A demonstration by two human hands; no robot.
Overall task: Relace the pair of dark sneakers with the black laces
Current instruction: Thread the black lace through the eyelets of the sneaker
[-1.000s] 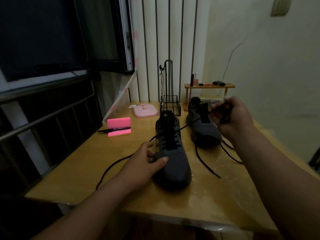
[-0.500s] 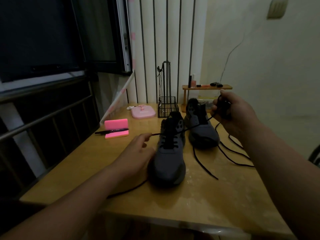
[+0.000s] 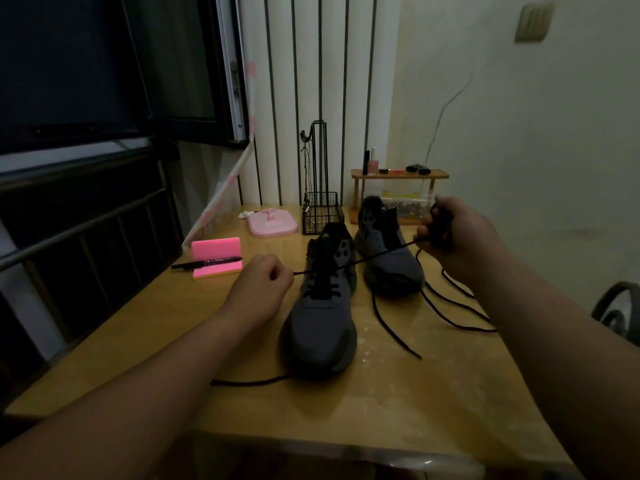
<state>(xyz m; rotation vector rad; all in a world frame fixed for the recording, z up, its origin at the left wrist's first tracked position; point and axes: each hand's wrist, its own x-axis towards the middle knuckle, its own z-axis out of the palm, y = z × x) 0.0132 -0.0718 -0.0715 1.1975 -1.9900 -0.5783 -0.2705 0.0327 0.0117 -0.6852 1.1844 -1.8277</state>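
Two dark grey sneakers stand on the wooden table (image 3: 433, 410). The near sneaker (image 3: 320, 323), toe toward me, has black lace in its lower eyelets. My left hand (image 3: 258, 291) pinches one end of its black lace (image 3: 374, 254) just left of the shoe. My right hand (image 3: 457, 240) grips the other part of that lace, pulled taut across the shoe's top, along with a bunch of dark lace. The far sneaker (image 3: 388, 258) stands behind, to the right. A loose lace (image 3: 394, 327) trails over the table beside it.
A pink block with a black pen (image 3: 214, 259) lies at the left. A pink tray (image 3: 272, 225) and a black wire stand (image 3: 320, 209) sit at the back. A small wooden shelf (image 3: 398, 178) with bottles stands behind the far sneaker. Window bars run along the left.
My left hand left the near sneaker's side, rose and pinched the lace end. My right hand stayed near the far sneaker holding the lace, which is drawn tighter now.
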